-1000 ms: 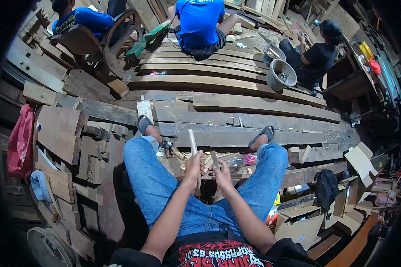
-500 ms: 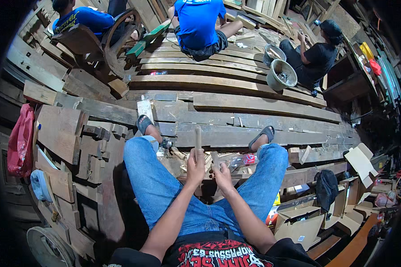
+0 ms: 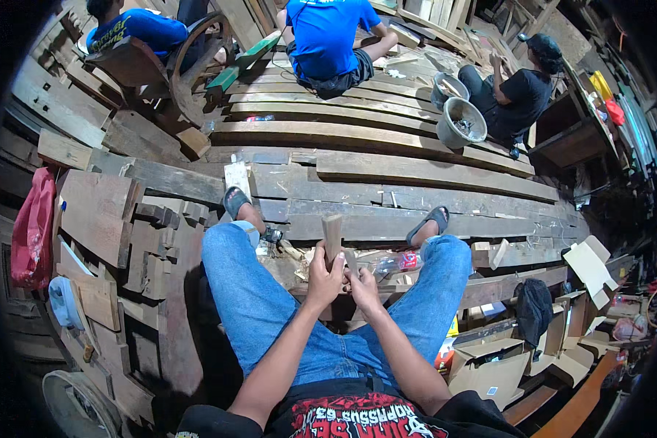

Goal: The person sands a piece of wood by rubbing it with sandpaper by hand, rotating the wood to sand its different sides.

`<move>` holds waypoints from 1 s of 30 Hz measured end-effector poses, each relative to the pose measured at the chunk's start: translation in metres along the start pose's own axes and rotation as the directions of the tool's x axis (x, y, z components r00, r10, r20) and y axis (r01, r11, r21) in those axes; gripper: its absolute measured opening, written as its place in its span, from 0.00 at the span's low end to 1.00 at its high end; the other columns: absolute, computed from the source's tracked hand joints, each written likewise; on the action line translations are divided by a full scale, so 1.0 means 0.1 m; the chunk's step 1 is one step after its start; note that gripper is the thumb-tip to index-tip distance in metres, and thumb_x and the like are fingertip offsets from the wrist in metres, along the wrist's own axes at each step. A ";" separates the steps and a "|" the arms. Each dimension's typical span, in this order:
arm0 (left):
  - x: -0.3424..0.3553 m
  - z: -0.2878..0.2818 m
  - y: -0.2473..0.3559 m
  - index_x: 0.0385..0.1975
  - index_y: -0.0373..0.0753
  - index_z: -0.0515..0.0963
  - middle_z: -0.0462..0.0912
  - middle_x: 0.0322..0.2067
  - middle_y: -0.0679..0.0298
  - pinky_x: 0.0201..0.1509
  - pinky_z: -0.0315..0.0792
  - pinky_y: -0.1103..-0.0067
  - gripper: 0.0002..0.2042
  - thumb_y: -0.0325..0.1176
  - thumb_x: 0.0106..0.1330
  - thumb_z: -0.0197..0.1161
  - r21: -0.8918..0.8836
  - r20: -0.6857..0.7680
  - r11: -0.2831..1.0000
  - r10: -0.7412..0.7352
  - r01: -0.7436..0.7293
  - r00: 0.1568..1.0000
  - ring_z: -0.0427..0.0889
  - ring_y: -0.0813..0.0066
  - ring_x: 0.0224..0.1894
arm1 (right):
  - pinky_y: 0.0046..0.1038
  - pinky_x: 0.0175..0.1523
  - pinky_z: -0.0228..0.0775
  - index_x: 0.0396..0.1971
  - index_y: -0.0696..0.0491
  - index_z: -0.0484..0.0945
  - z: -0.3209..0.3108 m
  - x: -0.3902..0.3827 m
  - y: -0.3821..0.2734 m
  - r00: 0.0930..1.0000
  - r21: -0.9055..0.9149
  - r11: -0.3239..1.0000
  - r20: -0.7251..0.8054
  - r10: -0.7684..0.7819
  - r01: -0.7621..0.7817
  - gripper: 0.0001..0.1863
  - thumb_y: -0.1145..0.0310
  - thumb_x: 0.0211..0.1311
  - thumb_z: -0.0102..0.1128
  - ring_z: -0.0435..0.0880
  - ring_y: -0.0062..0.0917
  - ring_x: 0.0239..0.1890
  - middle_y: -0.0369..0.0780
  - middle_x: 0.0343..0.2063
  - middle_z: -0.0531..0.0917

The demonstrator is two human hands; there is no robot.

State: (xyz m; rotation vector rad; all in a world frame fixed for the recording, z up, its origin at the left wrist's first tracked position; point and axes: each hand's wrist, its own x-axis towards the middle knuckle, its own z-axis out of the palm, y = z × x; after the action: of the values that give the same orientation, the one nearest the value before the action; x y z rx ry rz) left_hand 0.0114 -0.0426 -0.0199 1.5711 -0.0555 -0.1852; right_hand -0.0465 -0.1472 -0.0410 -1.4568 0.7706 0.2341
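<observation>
My left hand (image 3: 323, 281) is closed around a short piece of wood (image 3: 332, 232), which sticks up above the fingers between my knees. Close beside it, my right hand (image 3: 365, 289) grips a small flat greyish piece (image 3: 351, 260) whose exact kind I cannot make out. Its upper end lies near the wood, next to my left thumb; whether they touch is unclear. Both hands are above my lap, with my jeans (image 3: 252, 306) on either side.
Wooden planks (image 3: 431, 175) run across in front, with a plastic bottle (image 3: 401, 263) near my right knee. Ahead sit three people, one beside grey buckets (image 3: 461, 124). Boards (image 3: 98, 215) and a red bag (image 3: 34, 230) are at left, cardboard boxes (image 3: 489, 376) at right.
The piece of wood has turned in my left hand, and a broader face and its end now show. My right hand has come slightly closer to my left.
</observation>
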 end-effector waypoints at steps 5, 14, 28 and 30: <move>-0.01 0.01 0.11 0.48 0.32 0.68 0.78 0.35 0.63 0.37 0.73 0.79 0.14 0.30 0.68 0.61 -0.050 0.048 0.988 -0.141 0.143 0.989 0.76 0.83 0.36 | 0.20 0.28 0.62 0.41 0.58 0.76 -0.03 0.11 0.18 0.999 -0.049 0.998 -0.017 -0.033 0.032 0.13 0.63 0.68 0.57 0.72 0.13 0.24 0.33 0.25 0.78; 0.05 0.00 0.02 0.32 0.41 0.66 0.64 0.16 0.73 0.17 0.58 0.83 0.17 0.48 0.76 0.48 -0.281 -0.085 0.945 -0.198 0.167 0.976 0.62 0.87 0.16 | 0.21 0.34 0.68 0.41 0.56 0.76 0.00 0.01 0.03 0.998 -0.015 0.998 0.022 -0.063 0.063 0.13 0.62 0.68 0.58 0.75 0.15 0.29 0.34 0.29 0.78; 0.09 -0.05 0.14 0.31 0.40 0.70 0.74 0.21 0.64 0.21 0.69 0.80 0.28 0.58 0.76 0.31 -0.394 0.053 0.811 -0.451 0.433 0.891 0.71 0.79 0.17 | 0.25 0.43 0.71 0.47 0.61 0.74 -0.02 0.01 0.05 0.993 -0.008 0.999 0.111 -0.032 0.033 0.18 0.60 0.71 0.51 0.80 0.20 0.38 0.39 0.37 0.81; 0.10 -0.07 0.13 0.34 0.40 0.70 0.76 0.25 0.64 0.25 0.73 0.79 0.25 0.56 0.77 0.34 -0.449 0.084 0.769 -0.471 0.455 0.878 0.74 0.78 0.20 | 0.27 0.47 0.70 0.48 0.60 0.74 0.01 0.02 0.12 0.994 -0.027 0.998 0.094 -0.055 0.057 0.20 0.57 0.73 0.47 0.79 0.23 0.40 0.41 0.39 0.81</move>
State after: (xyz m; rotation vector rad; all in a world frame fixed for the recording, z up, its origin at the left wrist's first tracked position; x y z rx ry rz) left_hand 0.0230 -0.0378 -0.0080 1.0840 0.3884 -0.5250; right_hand -0.0518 -0.1451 -0.0516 -1.4826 0.6525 0.2695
